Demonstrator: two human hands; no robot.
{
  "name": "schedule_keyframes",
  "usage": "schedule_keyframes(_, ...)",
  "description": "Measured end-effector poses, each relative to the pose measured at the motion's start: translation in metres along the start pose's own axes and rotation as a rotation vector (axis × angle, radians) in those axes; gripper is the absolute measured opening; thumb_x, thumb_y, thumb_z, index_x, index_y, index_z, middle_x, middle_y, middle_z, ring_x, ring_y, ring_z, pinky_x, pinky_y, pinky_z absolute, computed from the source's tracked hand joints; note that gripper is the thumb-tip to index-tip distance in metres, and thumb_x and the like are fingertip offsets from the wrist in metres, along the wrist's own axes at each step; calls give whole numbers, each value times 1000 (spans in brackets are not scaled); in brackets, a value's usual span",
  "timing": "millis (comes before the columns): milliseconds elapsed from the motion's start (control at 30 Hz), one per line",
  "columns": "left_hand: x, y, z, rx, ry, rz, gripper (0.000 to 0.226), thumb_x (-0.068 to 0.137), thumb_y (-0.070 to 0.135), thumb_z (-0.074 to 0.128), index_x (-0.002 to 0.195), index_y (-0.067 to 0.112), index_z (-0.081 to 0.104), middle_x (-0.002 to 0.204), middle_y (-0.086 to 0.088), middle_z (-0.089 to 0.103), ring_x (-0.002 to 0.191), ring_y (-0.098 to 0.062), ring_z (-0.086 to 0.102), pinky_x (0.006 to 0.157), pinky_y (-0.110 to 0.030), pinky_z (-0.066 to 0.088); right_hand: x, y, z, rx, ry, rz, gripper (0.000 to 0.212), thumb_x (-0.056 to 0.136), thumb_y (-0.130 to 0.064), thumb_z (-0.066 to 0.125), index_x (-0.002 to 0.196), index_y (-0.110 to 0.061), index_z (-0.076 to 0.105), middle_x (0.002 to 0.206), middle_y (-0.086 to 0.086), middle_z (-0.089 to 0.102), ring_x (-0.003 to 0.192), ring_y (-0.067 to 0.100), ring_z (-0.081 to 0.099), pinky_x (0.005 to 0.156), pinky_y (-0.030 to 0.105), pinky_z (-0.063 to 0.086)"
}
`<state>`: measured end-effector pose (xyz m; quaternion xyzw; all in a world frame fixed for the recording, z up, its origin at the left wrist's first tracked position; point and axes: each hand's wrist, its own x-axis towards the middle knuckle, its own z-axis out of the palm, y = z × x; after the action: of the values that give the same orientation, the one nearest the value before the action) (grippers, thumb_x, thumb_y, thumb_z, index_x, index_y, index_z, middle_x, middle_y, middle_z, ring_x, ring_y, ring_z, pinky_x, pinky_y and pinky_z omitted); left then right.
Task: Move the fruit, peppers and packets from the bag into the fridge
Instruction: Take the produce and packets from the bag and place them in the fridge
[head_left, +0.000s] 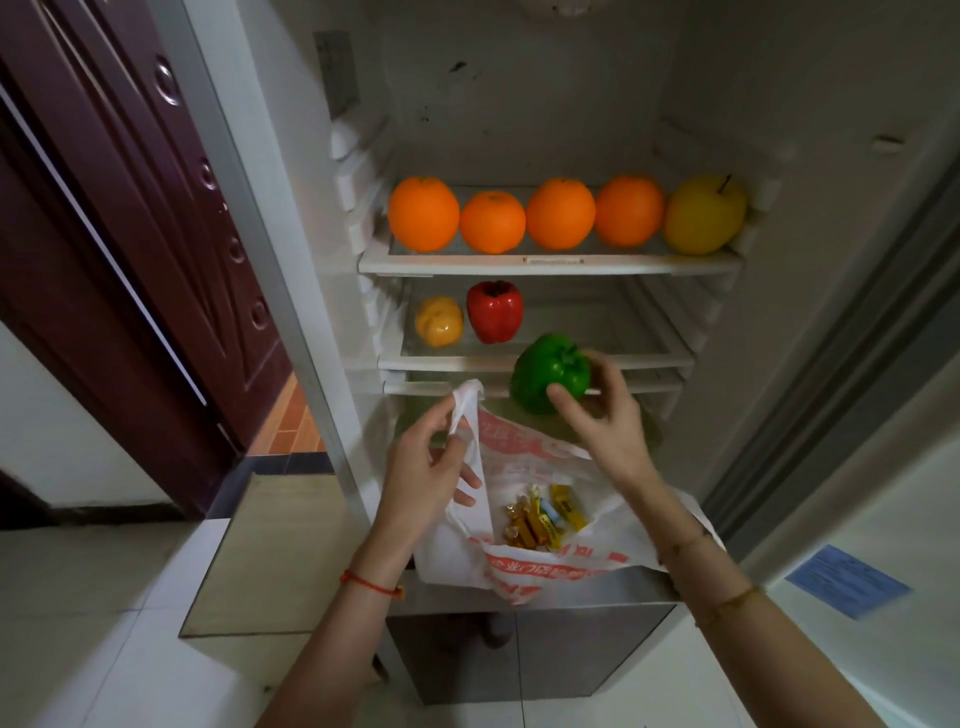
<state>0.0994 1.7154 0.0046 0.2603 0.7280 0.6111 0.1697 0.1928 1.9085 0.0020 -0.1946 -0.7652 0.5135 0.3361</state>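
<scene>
My right hand (597, 410) grips the green pepper (548, 371); my left hand (431, 467) pinches the bag (519, 571) handle. Next, I judge: set it beside the red pepper (494, 310); packets (543, 517) remain.

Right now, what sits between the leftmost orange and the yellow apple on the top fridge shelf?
Head view: three more oranges in a row between the leftmost orange and the yellow apple.

A home, at an open household fridge (810, 130) with oranges (492, 222) and peppers (494, 310) on its shelves. A dark red panelled door (130, 218) stands at nine o'clock, with pale floor tiles (93, 623) at seven o'clock.
</scene>
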Motion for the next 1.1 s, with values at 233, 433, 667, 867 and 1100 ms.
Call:
schedule_keyframes(233, 1, -2, -1, -3, -7, -5, 45, 98, 12, 53, 141, 25, 49, 109, 12, 65, 58, -20, 69, 52, -41, 61, 84, -2, 0, -189, 200, 75, 65, 78, -36, 78, 129, -11, 47, 127, 11, 57, 113, 22, 58, 90, 29, 50)
schedule_keyframes(433, 4, -2, -2, -3, -8, -25, 47, 98, 10, 53, 143, 23, 48, 110, 12, 64, 57, -18, 69, 52, -44, 60, 119, 18, 12, -271, 164, 156, 71, 78, -36, 78, 134, -8, 43, 132, 15, 54, 119, 30, 55, 99, 39, 50)
schedule_keyframes(667, 1, 0, -3, 6, -19, -10, 46, 98, 11, 53, 143, 24, 48, 103, 9, 66, 59, -18, 69, 53, -44, 60, 107, 19, 12, -300, 196, 173, 88, 76, -45, 79, 143, -8, 34, 141, 13, 46, 129, 28, 47, 105, 41, 45)
schedule_keyframes(867, -2, -1, -2, 22, -26, -5, 47, 98, 11, 53, 143, 24, 48, 102, 11, 68, 61, -20, 70, 52, -43, 61, 29, 12, 5, -371, 355, -343, 13, 91, -19, 64, 91, -9, 56, 86, 4, 57, 75, 15, 55, 67, 25, 48)
schedule_keyframes(1100, -10, -7, 1, 33, -44, 0, 45, 98, 11, 53, 142, 22, 48, 109, -1, 67, 61, -20, 69, 52, -50, 59, -38, 93, 22, -658, -311, -133, 17, 94, -28, 57, 89, -16, 67, 82, -6, 65, 68, 6, 61, 63, 24, 53)
